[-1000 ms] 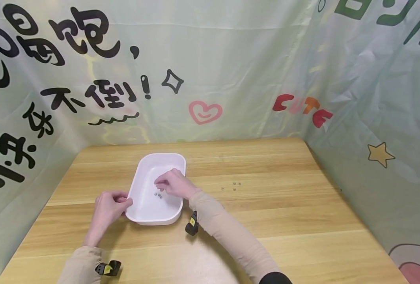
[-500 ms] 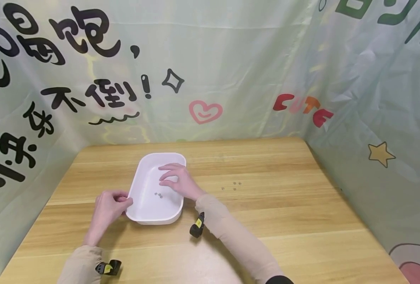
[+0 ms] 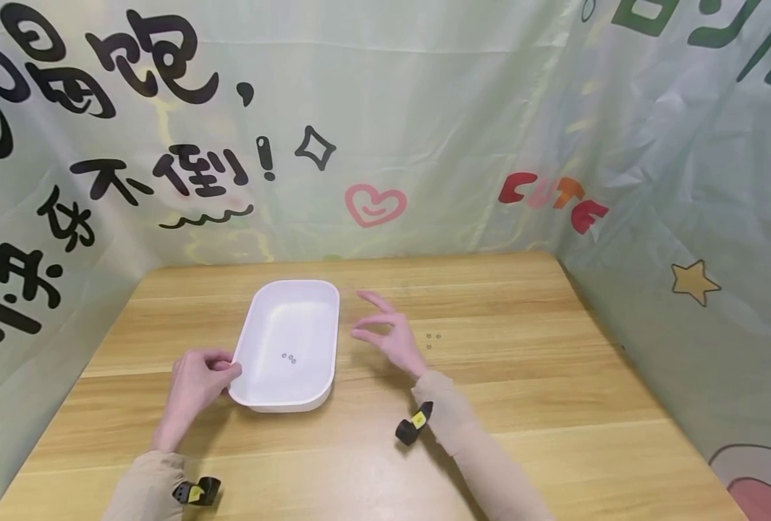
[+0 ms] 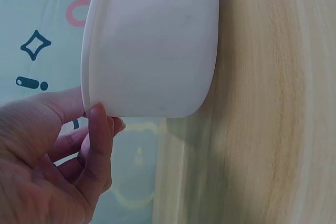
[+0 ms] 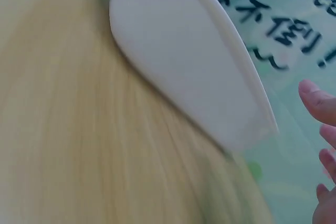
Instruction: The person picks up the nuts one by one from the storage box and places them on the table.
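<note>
A white plastic tray (image 3: 285, 311) with rounded corners stands on the table, left of the middle. My left hand (image 3: 200, 383) pinches its near left rim; in the left wrist view, thumb and fingers (image 4: 98, 140) meet at the rim's corner. Several tiny ring-like pieces (image 3: 289, 358) lie on the tray's floor. My right hand (image 3: 394, 344) is over the table just right of the tray, fingers spread and nothing seen between them. Close to its right side, 3 more tiny ring-like pieces (image 3: 428, 346) show on the wood.
The pale wooden table (image 3: 489, 391) reaches back to a printed cloth backdrop (image 3: 450, 145), which also hangs along both sides. A small black device (image 3: 414, 424) is strapped to the right wrist, another (image 3: 197, 492) to the left.
My right hand first spreads its fingers over the tray, then moves right, out past the tray's rim to above the table. My left hand and the tray stay put.
</note>
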Tool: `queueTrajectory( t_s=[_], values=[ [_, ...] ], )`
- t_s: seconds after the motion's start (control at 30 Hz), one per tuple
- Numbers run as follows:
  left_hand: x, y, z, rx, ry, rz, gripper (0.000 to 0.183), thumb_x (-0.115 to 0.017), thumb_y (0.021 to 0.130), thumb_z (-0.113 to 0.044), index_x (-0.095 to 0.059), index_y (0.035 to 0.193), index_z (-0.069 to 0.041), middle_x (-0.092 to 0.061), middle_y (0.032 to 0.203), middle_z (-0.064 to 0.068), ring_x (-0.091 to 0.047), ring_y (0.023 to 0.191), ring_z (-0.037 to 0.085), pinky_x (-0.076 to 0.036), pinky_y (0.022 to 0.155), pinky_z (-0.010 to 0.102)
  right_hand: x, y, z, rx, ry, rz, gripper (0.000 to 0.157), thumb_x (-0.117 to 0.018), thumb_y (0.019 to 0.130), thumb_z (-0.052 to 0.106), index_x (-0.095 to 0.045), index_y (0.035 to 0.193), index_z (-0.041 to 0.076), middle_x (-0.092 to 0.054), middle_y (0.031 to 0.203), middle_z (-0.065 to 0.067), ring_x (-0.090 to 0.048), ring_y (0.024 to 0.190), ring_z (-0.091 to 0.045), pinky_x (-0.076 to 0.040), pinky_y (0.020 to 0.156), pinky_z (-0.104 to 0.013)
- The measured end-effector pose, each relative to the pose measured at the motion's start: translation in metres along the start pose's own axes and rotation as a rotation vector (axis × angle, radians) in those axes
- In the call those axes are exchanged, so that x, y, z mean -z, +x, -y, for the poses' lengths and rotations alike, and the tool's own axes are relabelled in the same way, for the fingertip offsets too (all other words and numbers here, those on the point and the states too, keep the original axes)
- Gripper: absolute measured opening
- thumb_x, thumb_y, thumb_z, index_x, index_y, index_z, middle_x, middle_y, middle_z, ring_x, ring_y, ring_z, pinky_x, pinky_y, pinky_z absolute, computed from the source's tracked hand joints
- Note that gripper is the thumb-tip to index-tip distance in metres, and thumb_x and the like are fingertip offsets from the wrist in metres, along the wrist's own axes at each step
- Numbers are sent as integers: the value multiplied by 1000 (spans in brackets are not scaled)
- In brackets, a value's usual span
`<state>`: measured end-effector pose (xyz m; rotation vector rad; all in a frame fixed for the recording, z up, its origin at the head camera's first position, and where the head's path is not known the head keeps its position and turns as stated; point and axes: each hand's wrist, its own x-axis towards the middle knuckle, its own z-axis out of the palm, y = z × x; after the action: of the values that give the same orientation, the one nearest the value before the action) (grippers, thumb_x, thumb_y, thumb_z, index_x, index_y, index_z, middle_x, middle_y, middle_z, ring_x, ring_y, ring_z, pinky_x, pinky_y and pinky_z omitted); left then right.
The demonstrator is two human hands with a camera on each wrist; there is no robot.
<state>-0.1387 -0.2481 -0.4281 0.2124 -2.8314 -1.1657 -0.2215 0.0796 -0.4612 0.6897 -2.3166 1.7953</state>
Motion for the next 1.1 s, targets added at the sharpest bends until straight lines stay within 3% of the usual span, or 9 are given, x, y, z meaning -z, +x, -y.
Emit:
queueTrajectory(
  t_s=[0.3,0.5,0.7,0.87,1.1],
  values=[
    [0,-1,0,-1,4,-1,30,-71,83,-11,-72,104,10,-75,81,16,-64,60,12,-50,51,23,63,-31,-29,-14,-57,-86,14,-79,82,5,-77,92,-4,-52,150,-20,-39,146,-40,-21,121,-65],
    [0,1,1,-10,-2,7,32,-72,84,-13,-71,105,11,-75,81,16,-64,59,10,-50,51,23,95,-47,-49,-87,-60,-124,16,-78,82,2,-75,95,-8,-46,152,-26,-40,143,-47,-29,119,-63],
    [1,1,1,-8,-1,7,32,-72,83,-13,-71,104,11,-75,80,16,-64,59,12,-49,51,23,110,-53,-51,-202,-128,-105,19,-79,80,3,-75,96,-6,-42,156,-23,-38,145,-45,-32,119,-56],
    [1,0,1,-2,-13,8,32,-71,84,-12,-71,105,12,-75,80,16,-66,58,14,-50,50,23,113,-53,-58,-211,-208,-80,17,-80,81,7,-76,94,-2,-44,155,-21,-36,147,-44,-32,119,-57],
    [1,0,1,-1,-19,16,32,-72,84,-12,-70,105,12,-75,80,16,-65,58,14,-50,49,24,115,-58,-61,-197,-288,-40,15,-76,84,5,-77,97,-1,-48,151,-25,-40,143,-46,-46,108,-50]
  ],
)
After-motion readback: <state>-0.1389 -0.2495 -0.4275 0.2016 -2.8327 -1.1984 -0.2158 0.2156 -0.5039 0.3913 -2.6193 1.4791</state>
